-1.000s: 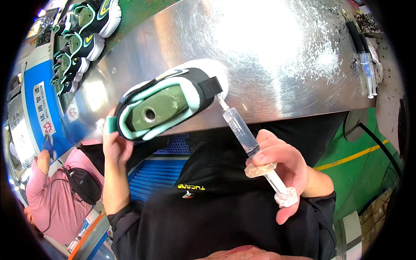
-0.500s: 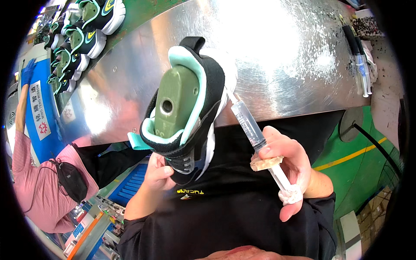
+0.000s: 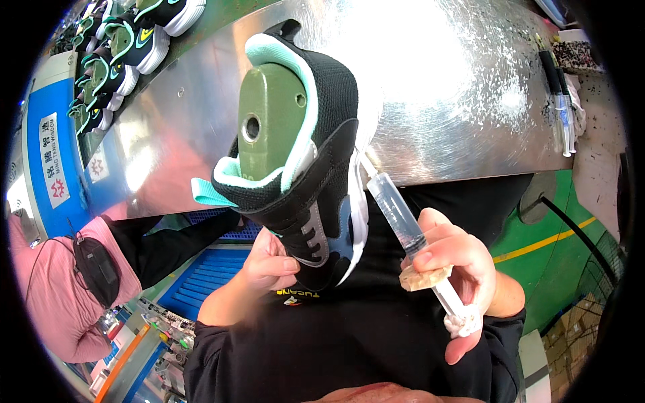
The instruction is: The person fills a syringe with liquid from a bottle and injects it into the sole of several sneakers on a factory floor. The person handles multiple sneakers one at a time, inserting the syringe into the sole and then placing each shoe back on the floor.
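Note:
A black sneaker [image 3: 329,148] with a mint-green lining and white sole is held up over the near edge of the metal table. Inside it sits a green shoe last [image 3: 275,111] with a round hole. My left hand [image 3: 271,263] grips the shoe by its toe end; some of the fingers are hidden behind it. Wrapped round a clear syringe [image 3: 398,213] is my right hand [image 3: 457,265], its thumb at the plunger end. The nozzle meets or nearly meets the edge of the white sole. Tan wrapping surrounds the barrel's flange, and white wrapping covers the plunger end.
The shiny metal table [image 3: 457,148] has pale flecks on its right part. More syringes [image 3: 564,121] lie at its right end, near a tray of dark bits [image 3: 576,57]. Several similar shoes [image 3: 138,47] stand in rows at upper left. A person in pink [image 3: 60,289] is at left.
The shoe has turned to show more of its side and lace area. My right hand and the syringe have shifted slightly right and down. The other person's blue-gloved hand has left the view.

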`<state>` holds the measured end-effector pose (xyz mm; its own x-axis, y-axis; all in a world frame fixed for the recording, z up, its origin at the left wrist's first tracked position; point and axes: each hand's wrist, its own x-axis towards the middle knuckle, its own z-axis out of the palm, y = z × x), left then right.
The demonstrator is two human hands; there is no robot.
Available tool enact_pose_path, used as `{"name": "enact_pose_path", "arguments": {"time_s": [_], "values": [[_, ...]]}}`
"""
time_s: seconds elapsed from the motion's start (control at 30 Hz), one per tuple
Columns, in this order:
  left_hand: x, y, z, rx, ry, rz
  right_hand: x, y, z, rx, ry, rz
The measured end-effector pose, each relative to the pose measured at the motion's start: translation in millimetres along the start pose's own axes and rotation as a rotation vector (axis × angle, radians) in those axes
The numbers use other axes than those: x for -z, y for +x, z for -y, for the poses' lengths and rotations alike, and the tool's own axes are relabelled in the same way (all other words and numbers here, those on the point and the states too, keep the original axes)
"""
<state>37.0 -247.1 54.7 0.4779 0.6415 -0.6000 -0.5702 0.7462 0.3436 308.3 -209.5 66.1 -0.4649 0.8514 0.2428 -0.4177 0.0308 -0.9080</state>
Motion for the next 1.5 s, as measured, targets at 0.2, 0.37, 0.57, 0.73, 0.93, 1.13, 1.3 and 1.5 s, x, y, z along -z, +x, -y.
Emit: {"name": "enact_pose_path", "arguments": {"time_s": [0.2, 0.37, 0.57, 0.73, 0.93, 1.13, 1.3, 1.5], "values": [[-4.0, 8.9, 4.5, 0.045, -0.094, 0.028, -2.5, -0.1, 15.7, -0.124, -0.018, 0.067], [13.9, 14.1, 14.1, 0.091, -0.166, 0.187, -8.0, -4.4, 46.3, -0.293, 0.047, 0.011], [-11.5, 31.3, 8.4, 0.228, -0.341, 0.331, -8.3, -7.6, 92.0, -0.442, -0.031, 0.054], [-13.2, 51.3, 21.0, 0.348, -0.310, 0.395, -8.4, -23.6, 120.1, -0.417, -0.202, 0.105], [-46.8, 87.2, 23.7, 0.171, -0.208, 0.603, -12.0, -40.8, 141.5, -0.377, -0.390, 0.047], [-69.5, 106.8, 20.4, 0.172, -0.198, 0.577, -17.1, -53.2, 136.2, -0.277, -0.552, -0.004], [-76.3, 113.5, 19.4, 0.151, -0.243, 0.585, -29.6, -43.2, 110.9, -0.100, -0.819, -0.057], [-85.0, 115.4, 19.8, 0.133, -0.263, 0.541, -31.6, -45.3, 90.9, 0.004, -1.095, -0.018]]}}
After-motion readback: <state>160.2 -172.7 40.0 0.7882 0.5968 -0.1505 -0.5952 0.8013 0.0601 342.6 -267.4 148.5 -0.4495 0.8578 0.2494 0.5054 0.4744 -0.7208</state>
